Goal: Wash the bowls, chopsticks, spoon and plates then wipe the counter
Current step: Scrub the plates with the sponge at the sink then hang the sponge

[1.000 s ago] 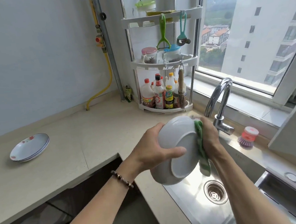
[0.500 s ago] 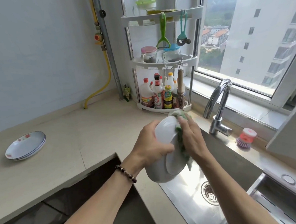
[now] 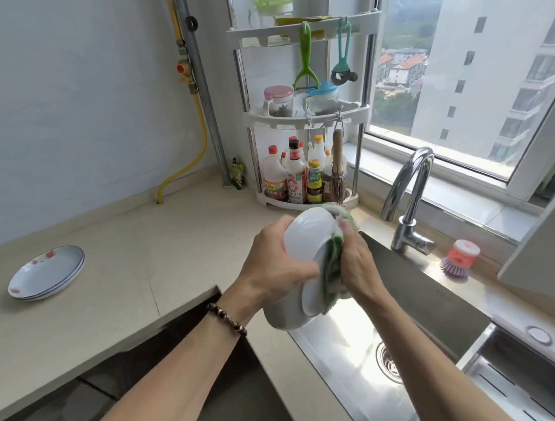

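A white bowl (image 3: 304,238) is held on its side above the left edge of the steel sink (image 3: 346,363). My left hand (image 3: 273,269) grips it from the left, thumb across its underside. My right hand (image 3: 358,263) holds a green cloth (image 3: 331,272) pressed against the bowl's base. A stack of white plates with red flower marks (image 3: 45,272) lies on the beige counter (image 3: 135,259) at far left. Chopsticks and spoon are not in view.
The faucet (image 3: 409,194) stands behind the sink, with a pink and purple dish brush (image 3: 458,260) to its right. A three-tier corner rack (image 3: 302,116) holds sauce bottles, jars and hanging peelers. A dark stovetop (image 3: 118,402) sits at lower left.
Both hands and the bowl have shifted left and slightly up. The cloth has slid from the bowl's right rim onto its base as the bowl turned.
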Demonstrator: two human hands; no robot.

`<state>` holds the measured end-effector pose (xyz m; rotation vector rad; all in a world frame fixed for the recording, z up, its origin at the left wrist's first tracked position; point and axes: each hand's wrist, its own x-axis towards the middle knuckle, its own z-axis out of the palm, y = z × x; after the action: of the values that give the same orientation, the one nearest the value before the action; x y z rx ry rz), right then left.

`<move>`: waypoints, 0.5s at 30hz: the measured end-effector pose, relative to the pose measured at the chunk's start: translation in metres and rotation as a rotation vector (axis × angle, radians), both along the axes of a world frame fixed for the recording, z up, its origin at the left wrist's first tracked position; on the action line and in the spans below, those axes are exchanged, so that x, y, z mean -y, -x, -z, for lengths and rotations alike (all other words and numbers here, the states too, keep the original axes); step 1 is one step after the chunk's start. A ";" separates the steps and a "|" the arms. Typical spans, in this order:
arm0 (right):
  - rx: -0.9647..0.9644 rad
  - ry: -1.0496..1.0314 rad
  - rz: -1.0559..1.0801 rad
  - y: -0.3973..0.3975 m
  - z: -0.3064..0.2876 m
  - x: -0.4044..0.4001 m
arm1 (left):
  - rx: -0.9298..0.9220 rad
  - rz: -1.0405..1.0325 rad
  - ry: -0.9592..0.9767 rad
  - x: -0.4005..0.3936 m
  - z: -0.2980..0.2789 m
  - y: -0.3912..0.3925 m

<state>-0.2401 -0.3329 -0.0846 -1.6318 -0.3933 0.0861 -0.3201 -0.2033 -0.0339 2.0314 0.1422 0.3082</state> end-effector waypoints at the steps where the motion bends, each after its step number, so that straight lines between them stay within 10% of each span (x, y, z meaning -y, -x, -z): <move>1: 0.023 0.053 0.000 0.002 0.000 -0.001 | 0.007 -0.054 0.106 0.001 0.002 0.000; 5: 0.407 0.436 -0.098 0.017 -0.002 -0.007 | 0.015 -0.233 0.548 -0.005 0.007 -0.003; 15: 0.331 0.517 -0.350 0.014 -0.007 0.013 | -0.032 -0.358 0.750 -0.010 0.010 -0.006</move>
<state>-0.2539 -0.3460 -0.0773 -2.0764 -0.9729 0.1948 -0.3142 -0.1938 -0.0438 1.2592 0.5576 0.3758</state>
